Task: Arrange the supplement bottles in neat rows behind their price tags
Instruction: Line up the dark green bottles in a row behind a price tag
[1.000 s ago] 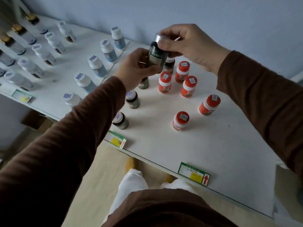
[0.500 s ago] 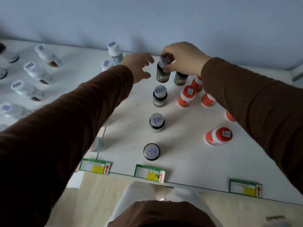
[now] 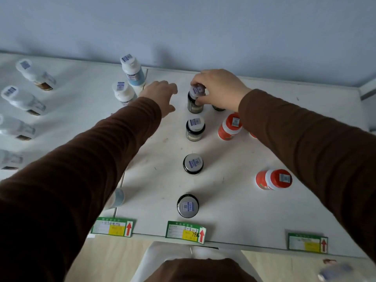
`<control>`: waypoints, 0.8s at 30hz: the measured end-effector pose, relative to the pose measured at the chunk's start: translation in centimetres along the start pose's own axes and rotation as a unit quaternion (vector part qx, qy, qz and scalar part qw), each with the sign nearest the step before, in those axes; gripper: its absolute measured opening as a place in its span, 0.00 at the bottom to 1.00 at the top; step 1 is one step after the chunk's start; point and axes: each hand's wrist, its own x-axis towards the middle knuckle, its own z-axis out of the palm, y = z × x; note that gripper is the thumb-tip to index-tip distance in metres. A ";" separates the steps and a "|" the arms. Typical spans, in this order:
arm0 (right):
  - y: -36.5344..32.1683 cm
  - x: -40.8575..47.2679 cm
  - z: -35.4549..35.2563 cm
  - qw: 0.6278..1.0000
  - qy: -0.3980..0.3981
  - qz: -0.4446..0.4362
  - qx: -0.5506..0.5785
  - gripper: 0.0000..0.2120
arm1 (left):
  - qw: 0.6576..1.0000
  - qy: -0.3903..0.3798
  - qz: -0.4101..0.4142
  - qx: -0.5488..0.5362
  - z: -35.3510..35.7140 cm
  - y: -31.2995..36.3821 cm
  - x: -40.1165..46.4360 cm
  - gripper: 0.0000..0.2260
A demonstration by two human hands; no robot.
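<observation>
Dark glass bottles with silver lids stand in a line behind the middle price tag (image 3: pixel 185 232): one at the front (image 3: pixel 187 205), then two more (image 3: pixel 192 164) (image 3: pixel 195 127). My right hand (image 3: pixel 218 89) grips the lid of the rearmost dark bottle (image 3: pixel 195 101), which stands on the white shelf (image 3: pixel 234 210). Another dark bottle (image 3: pixel 218 107) is mostly hidden under that hand. My left hand (image 3: pixel 161 96) hovers just left of it, fingers apart, holding nothing. Orange-capped bottles (image 3: pixel 231 126) (image 3: pixel 273 179) stand scattered to the right.
White bottles (image 3: pixel 133 71) (image 3: pixel 124 92) stand in a row left of the shelf seam, with more white bottles (image 3: pixel 34 75) further left. Two other price tags (image 3: pixel 113 226) (image 3: pixel 307 243) sit on the front edge. A blue-grey wall rises right behind the shelf.
The dark bottle I held up in both hands now stands at the back of its line. My left hand has let go and moved off to the left; the view has shifted right.
</observation>
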 end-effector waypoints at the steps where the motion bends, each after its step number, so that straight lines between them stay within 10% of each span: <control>1: 0.4 -0.1 -0.4 1.000 -0.005 0.002 0.020 0.25 | 1.000 0.004 -0.002 -0.009 -0.2 0.1 -0.1 0.22; 9: 5.4 -2.5 -3.4 0.997 -0.061 0.040 0.040 0.20 | 0.986 0.137 0.044 -0.081 -3.9 4.3 -0.2 0.17; 16: 5.7 -2.4 -2.0 0.998 -0.045 0.024 -0.027 0.18 | 0.996 0.055 0.062 -0.040 -3.8 8.3 2.0 0.21; 24: 8.1 -6.7 -8.9 0.940 0.105 0.120 0.303 0.14 | 0.935 0.060 0.075 -0.342 -5.7 10.5 3.1 0.16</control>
